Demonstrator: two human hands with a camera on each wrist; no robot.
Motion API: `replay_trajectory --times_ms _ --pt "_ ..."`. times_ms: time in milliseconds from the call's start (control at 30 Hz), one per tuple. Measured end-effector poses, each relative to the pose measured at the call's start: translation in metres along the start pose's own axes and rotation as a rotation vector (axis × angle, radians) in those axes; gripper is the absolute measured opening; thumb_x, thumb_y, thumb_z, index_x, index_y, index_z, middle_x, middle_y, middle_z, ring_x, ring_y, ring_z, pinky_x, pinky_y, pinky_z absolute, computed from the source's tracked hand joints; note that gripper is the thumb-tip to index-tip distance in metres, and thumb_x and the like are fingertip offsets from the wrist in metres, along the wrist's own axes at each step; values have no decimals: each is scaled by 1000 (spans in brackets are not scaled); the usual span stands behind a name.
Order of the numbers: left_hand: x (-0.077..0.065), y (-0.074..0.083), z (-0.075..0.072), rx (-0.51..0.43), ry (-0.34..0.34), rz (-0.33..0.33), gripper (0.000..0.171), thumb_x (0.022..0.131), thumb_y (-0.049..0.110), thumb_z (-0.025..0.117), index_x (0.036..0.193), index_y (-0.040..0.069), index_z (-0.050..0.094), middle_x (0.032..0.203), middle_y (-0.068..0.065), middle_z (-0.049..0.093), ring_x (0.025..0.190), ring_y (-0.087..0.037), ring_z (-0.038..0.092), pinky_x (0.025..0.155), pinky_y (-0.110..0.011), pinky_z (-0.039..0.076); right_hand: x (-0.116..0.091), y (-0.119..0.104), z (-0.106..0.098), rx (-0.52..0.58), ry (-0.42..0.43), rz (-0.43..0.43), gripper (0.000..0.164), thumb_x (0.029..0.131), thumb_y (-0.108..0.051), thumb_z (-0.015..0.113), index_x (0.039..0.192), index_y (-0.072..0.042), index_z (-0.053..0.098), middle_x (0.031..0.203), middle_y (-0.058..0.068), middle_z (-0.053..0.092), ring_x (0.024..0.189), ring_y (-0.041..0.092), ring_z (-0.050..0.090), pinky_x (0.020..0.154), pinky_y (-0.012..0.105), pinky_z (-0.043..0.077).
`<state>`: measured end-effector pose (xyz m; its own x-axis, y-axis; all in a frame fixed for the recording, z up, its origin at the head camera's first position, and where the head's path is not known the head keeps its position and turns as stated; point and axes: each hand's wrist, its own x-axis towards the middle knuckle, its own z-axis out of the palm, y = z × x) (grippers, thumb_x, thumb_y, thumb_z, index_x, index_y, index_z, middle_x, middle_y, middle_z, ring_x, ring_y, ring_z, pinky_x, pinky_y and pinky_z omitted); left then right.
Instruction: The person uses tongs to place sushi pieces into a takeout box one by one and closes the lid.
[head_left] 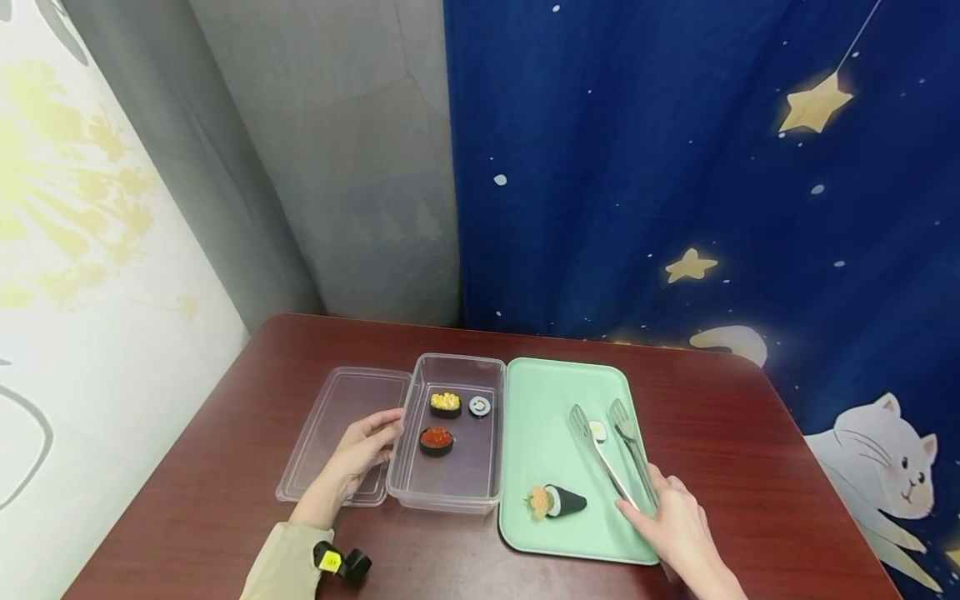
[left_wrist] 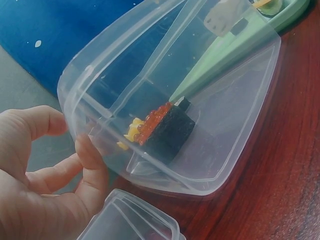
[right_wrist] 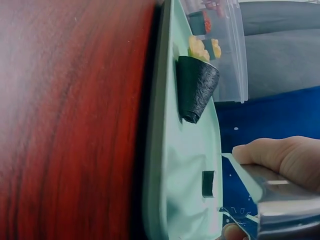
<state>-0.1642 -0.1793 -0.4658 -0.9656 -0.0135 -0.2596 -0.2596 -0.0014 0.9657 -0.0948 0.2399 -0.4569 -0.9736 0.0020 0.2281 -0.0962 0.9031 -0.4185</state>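
Note:
My left hand (head_left: 365,450) touches the left wall of a clear plastic container (head_left: 465,475) with slightly bent fingers. Inside the container lie a sushi piece with yellow topping (head_left: 446,405), one with orange-red roe (head_left: 436,441) and a small round roll (head_left: 480,406). Metal tongs (head_left: 609,473) are gripped in my right hand (head_left: 678,525), thumb on one arm and fingers on the other. Their spread tips stand on either side of a small white roll (head_left: 597,431) with a yellow middle, on the green tray (head_left: 540,392). A dark cone-shaped hand roll (head_left: 566,501) lies nearer the tray's front.
A clear lid (head_left: 322,446) lies flat on the brown table (head_left: 442,558), left of the container and beside my left forearm. The tray stands right against the container's right side. Behind the table hang a grey curtain (head_left: 360,167) and a blue curtain (head_left: 600,167).

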Motion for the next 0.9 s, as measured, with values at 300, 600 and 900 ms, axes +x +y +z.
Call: replay_trajectory --times_ms 300,600,900 --pt "-1 1 0 7 -3 -1 43 93 8 54 132 -8 46 122 -19 56 90 -10 54 61 -18 47 -3 -4 5 -39 -45 42 63 72 -31 77 119 8 58 90 19 61 76 39 60 62 51 47" --pt "-2 1 0 19 7 0 43 93 9 55 132 -7 47 122 -18 56 93 -13 54 62 -19 47 -4 -11 12 -61 21 -55 48 69 -20 76 111 2 64 77 14 60 60 36 58 50 46 44" --pt "-2 0 0 13 -1 5 43 93 8 55 132 -8 46 121 -18 56 92 -13 53 61 -18 47 -4 -10 11 -58 73 -124 45 66 -15 77 107 0 66 68 10 57 54 30 55 47 43 42"
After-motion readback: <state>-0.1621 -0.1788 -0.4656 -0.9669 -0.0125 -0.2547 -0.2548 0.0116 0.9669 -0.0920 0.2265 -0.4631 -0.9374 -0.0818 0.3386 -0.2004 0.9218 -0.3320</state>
